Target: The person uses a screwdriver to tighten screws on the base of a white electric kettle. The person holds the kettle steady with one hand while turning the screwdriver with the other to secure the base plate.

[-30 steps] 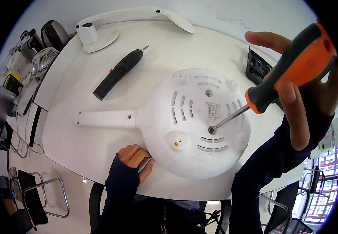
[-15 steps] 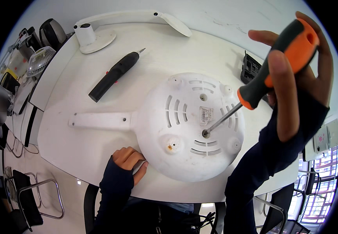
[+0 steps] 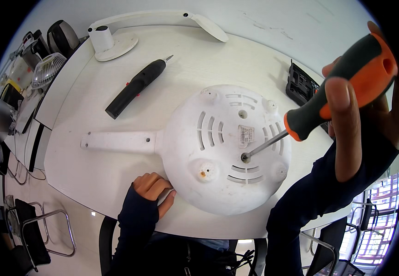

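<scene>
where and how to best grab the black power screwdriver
Probably by the thick near end of the power screwdriver, from above on the person's side: it lies slanted on the desk, its thin metal tip pointing away and rightward.

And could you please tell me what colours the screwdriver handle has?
The screwdriver handle is orange and dark grey, best seen in the head view.

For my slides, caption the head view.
Right hand holds a screwdriver, its tip in a hole of a white, round housing.
</scene>
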Action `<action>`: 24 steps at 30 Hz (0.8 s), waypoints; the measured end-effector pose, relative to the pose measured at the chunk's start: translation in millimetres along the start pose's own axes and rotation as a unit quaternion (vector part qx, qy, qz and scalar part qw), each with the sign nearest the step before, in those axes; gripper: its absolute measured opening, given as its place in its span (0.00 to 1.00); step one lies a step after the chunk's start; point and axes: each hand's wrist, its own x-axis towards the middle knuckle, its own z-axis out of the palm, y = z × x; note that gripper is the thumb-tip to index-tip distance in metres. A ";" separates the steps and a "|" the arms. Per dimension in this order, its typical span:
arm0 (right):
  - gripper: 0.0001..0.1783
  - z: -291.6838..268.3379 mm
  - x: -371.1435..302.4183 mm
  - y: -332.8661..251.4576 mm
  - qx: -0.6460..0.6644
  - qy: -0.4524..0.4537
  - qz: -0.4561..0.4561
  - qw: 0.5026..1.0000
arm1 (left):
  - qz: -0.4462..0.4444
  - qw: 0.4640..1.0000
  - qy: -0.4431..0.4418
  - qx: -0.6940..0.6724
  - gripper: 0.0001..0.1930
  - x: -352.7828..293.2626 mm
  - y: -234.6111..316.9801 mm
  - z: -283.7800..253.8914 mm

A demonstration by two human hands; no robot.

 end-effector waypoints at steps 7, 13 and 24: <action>0.32 -7.0 19.1 -32.9 0.243 -0.075 0.137 0.957 | 0.000 1.000 0.000 0.006 0.07 -0.2 -1.0 0.3; 0.36 -3.2 31.2 -2.1 0.246 -0.189 -0.070 0.948 | 0.006 1.000 0.007 0.000 0.07 0.7 0.0 -1.0; 0.32 -33.3 19.5 -40.3 0.025 -0.083 0.208 0.974 | 0.006 1.000 0.003 0.002 0.07 -0.4 -2.0 0.9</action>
